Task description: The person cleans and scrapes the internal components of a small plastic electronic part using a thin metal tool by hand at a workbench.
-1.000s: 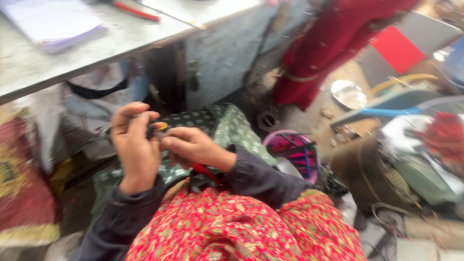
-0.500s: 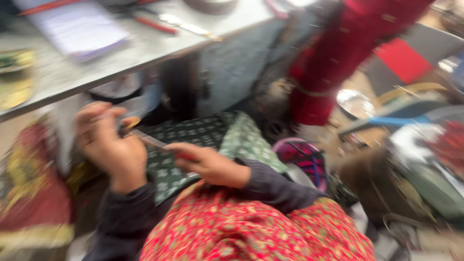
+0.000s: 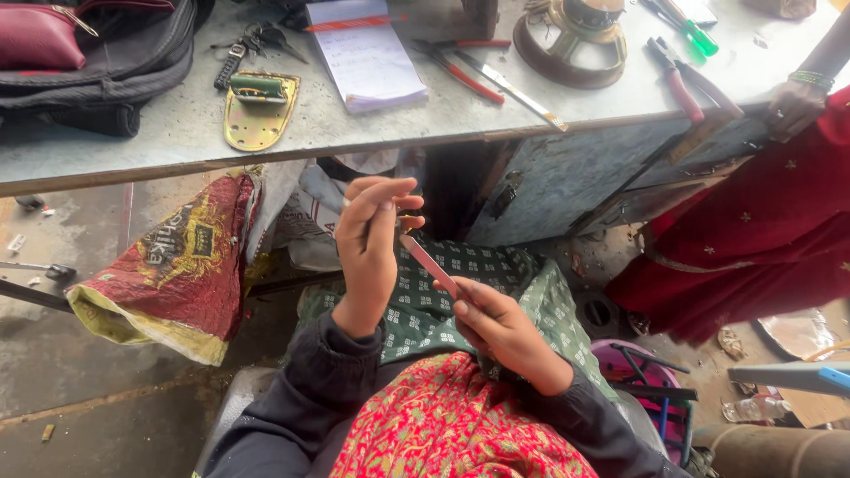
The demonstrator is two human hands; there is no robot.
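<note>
Left hand [image 3: 370, 243] is raised below the table edge [image 3: 354, 146], fingers pinched on a small part — too small to identify. Right hand [image 3: 500, 327] grips a thin red-handled tool [image 3: 429, 263], its tip meeting the left fingers. Left of them hangs a crumpled red-and-yellow printed sack [image 3: 173, 265]; above on the table — a white notepad [image 3: 367, 57].

a repair workshop: scuffed metal workbench [image 3: 372, 133] with pliers [image 3: 682, 84], screwdriver [image 3: 686, 26], speaker part [image 3: 571, 40], bare concrete floor [image 3: 106, 389]
</note>
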